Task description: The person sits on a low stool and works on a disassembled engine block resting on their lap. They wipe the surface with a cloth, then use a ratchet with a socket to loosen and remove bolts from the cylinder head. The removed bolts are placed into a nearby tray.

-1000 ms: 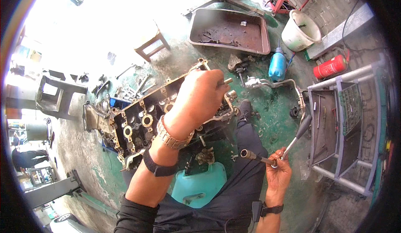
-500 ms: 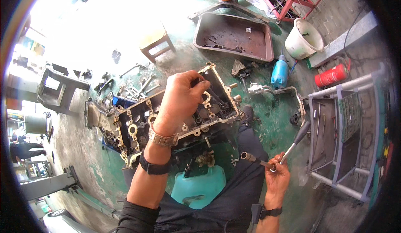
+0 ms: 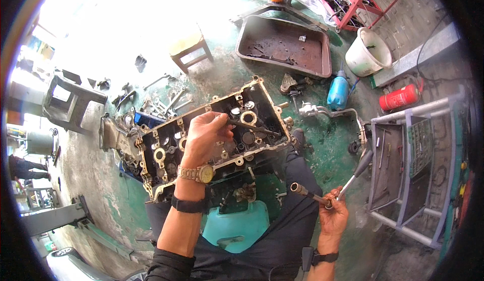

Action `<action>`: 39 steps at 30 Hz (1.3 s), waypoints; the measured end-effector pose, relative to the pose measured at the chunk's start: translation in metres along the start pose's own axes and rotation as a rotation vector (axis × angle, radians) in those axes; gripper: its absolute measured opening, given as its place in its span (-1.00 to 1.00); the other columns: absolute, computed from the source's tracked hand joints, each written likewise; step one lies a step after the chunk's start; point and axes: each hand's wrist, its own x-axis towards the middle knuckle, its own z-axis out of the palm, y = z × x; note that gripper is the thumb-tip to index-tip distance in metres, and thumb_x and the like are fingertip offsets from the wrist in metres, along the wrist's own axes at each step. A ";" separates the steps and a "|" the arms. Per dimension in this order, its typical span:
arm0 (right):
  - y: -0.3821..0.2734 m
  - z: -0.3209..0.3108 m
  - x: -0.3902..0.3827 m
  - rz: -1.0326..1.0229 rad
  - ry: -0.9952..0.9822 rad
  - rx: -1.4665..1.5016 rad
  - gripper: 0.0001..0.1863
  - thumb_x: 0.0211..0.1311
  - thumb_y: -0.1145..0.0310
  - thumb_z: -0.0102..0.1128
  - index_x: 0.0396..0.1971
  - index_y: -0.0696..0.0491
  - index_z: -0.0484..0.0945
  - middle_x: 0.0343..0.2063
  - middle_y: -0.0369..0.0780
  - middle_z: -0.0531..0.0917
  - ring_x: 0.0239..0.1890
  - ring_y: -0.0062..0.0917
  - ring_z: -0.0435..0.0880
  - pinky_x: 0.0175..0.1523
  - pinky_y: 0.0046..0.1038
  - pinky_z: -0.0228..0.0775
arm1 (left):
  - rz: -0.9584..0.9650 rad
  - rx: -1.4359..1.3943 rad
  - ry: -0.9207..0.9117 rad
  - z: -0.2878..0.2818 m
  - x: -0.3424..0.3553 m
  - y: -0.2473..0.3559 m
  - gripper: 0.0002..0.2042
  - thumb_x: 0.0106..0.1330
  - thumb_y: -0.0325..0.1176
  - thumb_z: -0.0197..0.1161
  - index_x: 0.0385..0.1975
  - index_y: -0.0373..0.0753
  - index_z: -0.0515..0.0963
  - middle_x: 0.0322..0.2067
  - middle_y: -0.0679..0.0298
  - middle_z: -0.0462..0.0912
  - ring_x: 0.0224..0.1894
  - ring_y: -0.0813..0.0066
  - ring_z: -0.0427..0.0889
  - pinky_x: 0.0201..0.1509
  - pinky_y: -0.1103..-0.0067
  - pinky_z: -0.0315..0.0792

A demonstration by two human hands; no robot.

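Across my knees, with one end tilted up, lies an open engine casting (image 3: 204,110) with a pale machined rim and dark hollows. Over its middle is my left hand (image 3: 205,132), thumb and fingers pinched on a long, dark, bolt-like rod (image 3: 254,127) that points right across the casting. Its far end merges with the dark inside, so I cannot tell whether it touches. Low on the right, my right hand (image 3: 334,216) is closed around a socket wrench (image 3: 350,181). The wrench's extension and open socket point left, and its dark handle points up and right.
A turquoise stool (image 3: 237,225) shows between my legs. Loose tools (image 3: 174,99) lie beyond the casting. A brown tray (image 3: 285,49), a blue bottle (image 3: 338,92), a white bucket (image 3: 368,54) and a red extinguisher (image 3: 401,98) stand ahead right. A grey tool rack (image 3: 403,220) is at right.
My left hand has come down and nearer to me, and the dark rod in it now shows lengthwise. My right hand stays put with the socket wrench.
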 end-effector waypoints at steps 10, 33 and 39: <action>0.002 0.004 -0.002 -0.007 0.032 -0.038 -0.49 0.03 0.78 0.07 0.06 0.17 0.45 -0.20 -0.20 0.52 -0.18 -0.43 0.55 0.06 -0.38 0.52 | -0.124 -0.292 0.016 -0.015 -0.008 -0.016 -0.90 0.41 -0.36 0.21 -0.25 -0.25 0.52 -0.43 0.20 0.63 -0.50 0.48 0.60 -0.34 0.44 0.61; 0.048 0.084 -0.047 0.249 -0.385 0.119 -0.66 0.22 0.64 0.04 0.01 0.15 0.42 -0.26 -0.20 0.50 -0.26 -0.47 0.51 -0.13 -0.39 0.50 | -0.169 -1.153 -0.079 -0.062 -0.167 -0.084 -0.68 0.54 -0.08 -0.02 -0.26 -0.18 0.55 -0.42 0.25 0.54 -0.58 0.55 0.39 -0.40 0.51 0.38; 0.086 0.112 -0.070 0.394 -0.457 0.050 -0.81 0.45 0.31 0.10 -0.13 0.12 0.49 -0.40 -0.28 0.48 -0.44 -0.62 0.46 -0.31 -0.50 0.45 | -0.127 -1.179 -0.104 -0.070 -0.204 -0.088 -0.70 0.54 -0.11 -0.01 -0.19 -0.19 0.56 -0.42 0.22 0.58 -0.55 0.53 0.43 -0.36 0.46 0.38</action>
